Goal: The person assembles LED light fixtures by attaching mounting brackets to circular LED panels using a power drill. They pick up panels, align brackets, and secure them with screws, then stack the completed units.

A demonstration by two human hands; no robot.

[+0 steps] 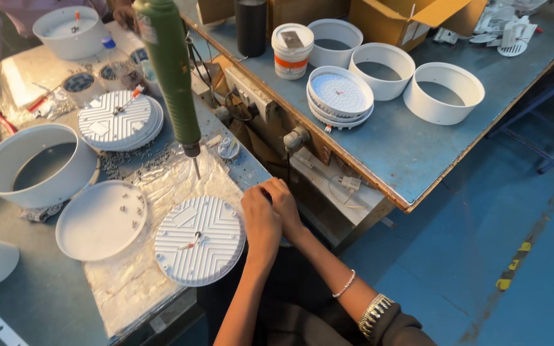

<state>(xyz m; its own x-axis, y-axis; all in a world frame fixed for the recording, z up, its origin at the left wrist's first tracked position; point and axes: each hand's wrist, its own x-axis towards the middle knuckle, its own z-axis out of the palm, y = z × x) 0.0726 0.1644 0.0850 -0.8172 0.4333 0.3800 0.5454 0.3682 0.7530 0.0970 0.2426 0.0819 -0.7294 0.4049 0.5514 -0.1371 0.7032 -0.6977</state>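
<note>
1. Hands: left hand (261,221) and right hand (285,204) were pressed together at the worktop (46,301) edge, just right of the ribbed white disc (200,240); contents hidden.
2. Judged step: between fastenings. Next needs the green screwdriver (169,70) hanging above the disc.

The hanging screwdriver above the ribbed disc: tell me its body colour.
Green, with a dark metal tip; the screwdriver shows clearly in the head view.
</note>
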